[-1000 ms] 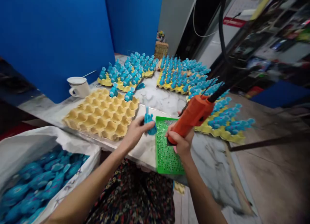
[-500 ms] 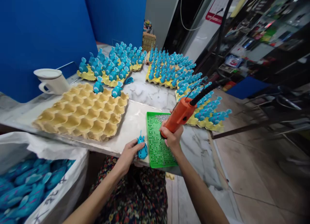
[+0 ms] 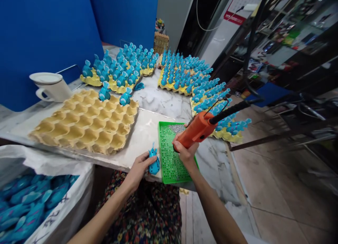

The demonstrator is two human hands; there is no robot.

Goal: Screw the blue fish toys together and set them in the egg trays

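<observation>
My left hand grips a small blue plastic fish figure just above the marble table's front edge. My right hand is shut around the body of an orange glue gun, whose tip points down and left toward the figure. The two hands are close but apart. Under the right hand lies a green perforated plastic tray, with a patch of grey beads at its far end. The glue gun's black cord runs up and right.
Yellow egg trays hold rows of upright blue figures across the marble table. A yellow egg tray with two figures lies at left. A white mug stands behind it. A white sack of blue pieces sits at lower left.
Since a second ago, my left hand has lowered the figure toward the table's front edge, and the glue gun has moved down and left over the green tray. The view has shifted too.
</observation>
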